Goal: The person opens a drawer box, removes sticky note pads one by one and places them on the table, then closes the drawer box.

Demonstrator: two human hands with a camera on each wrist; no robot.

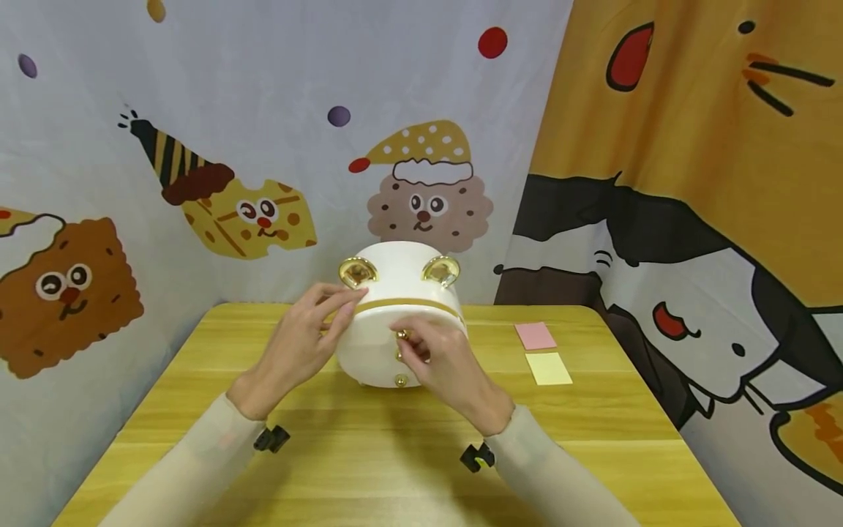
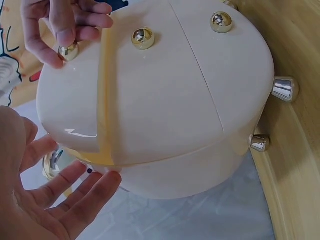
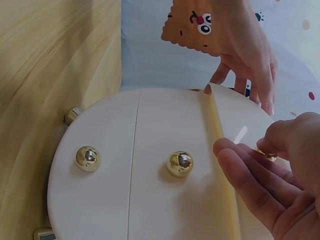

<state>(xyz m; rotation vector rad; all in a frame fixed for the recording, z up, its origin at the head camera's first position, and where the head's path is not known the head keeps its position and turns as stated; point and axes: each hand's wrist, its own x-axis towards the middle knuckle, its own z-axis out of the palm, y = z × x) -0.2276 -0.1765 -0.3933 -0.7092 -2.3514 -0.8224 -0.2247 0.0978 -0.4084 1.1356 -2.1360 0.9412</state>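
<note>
A glossy white rounded box (image 1: 369, 344) stands on its side of the table facing me, with two gold ears (image 1: 358, 271) on top and metallic feet (image 2: 285, 89) below. Three round gold knobs run down its front. My right hand (image 1: 448, 359) pinches the top knob (image 2: 70, 53) between thumb and finger. The middle knob (image 3: 180, 164) and bottom knob (image 3: 88, 159) are untouched. A pale yellow strip (image 2: 105, 95) crosses the front between the top and middle knobs. My left hand (image 1: 299, 333) rests its extended fingertips along the box's upper left edge, beside one ear.
A pink sticky note (image 1: 536, 336) and a yellow sticky note (image 1: 549, 368) lie on the wooden table (image 1: 388, 468) to the right of the box. Cartoon-printed cloth (image 1: 263, 95) hangs close behind the table's far edge and along both sides.
</note>
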